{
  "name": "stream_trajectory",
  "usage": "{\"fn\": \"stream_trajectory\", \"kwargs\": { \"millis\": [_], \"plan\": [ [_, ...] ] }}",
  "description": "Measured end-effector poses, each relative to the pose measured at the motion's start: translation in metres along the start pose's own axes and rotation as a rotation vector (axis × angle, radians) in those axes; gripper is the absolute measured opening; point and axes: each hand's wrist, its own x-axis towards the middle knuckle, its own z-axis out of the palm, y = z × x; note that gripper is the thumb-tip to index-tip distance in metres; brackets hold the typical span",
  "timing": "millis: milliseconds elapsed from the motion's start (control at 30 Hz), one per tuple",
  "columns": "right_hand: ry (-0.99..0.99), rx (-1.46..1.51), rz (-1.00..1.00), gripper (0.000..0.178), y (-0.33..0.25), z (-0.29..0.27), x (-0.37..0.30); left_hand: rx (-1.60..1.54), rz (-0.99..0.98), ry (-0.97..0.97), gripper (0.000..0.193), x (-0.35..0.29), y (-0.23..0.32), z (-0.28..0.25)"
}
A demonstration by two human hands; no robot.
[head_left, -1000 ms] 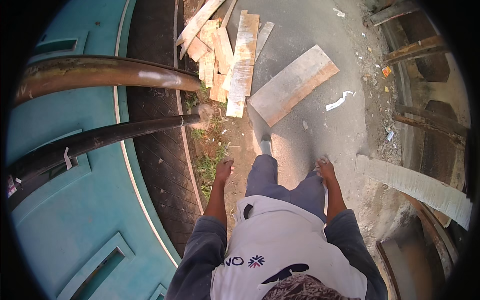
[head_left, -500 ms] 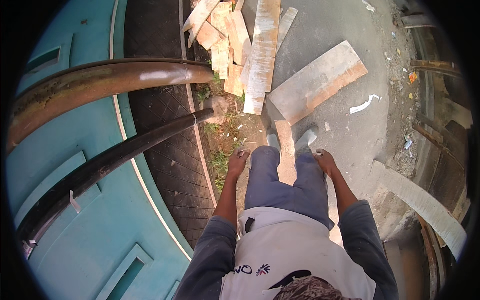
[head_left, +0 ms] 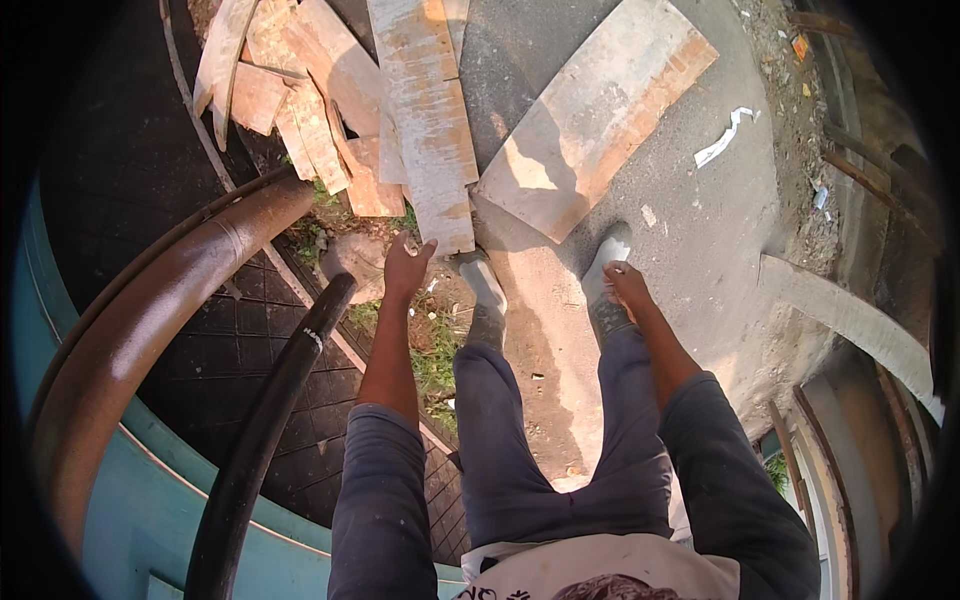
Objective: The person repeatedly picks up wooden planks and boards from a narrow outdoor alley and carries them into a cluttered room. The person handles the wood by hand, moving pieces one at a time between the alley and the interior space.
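Observation:
My left hand [head_left: 407, 268] reaches forward, thumb and fingers apart, with nothing in it. It is beside the near end of a long, pale-stained plank [head_left: 428, 130], and I see a small gap between them. My right hand [head_left: 626, 284] hangs over my right shoe, its fingers loosely bent and apart, and nothing shows in its grasp. Ahead of it a wide board [head_left: 610, 110], grey with an orange-brown edge, lies slanted on the ground. My head's shadow falls on its near part. Left of the long plank, several shorter wooden boards [head_left: 335, 65] lie in an untidy heap.
A thick brown pipe [head_left: 190, 290] and a thinner black pipe [head_left: 275, 420] run along my left, over dark paving [head_left: 215, 385]. Grass [head_left: 432, 355] grows by my left leg. At right are a curved pale slab [head_left: 835, 300], a white scrap [head_left: 724, 138] and litter along the rubble edge.
I have bent forward and turned a little, so the boards appear nearer and further left. Both hands have moved forward from beside my thighs, the left one up to the long plank's end.

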Motion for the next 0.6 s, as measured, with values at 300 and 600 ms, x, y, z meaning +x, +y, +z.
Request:
{"fn": "stream_trajectory", "kwargs": {
  "millis": [300,600],
  "plan": [
    [0.121,-0.057,0.013,0.072,-0.01,0.053,0.126,0.077,0.004,0.077,0.086,0.16,-0.044,0.008],
    [0.223,-0.145,0.017,0.077,-0.011,0.046,0.192,-0.317,-0.199,0.335,0.079,0.187,-0.046,0.099]
  ]
}}
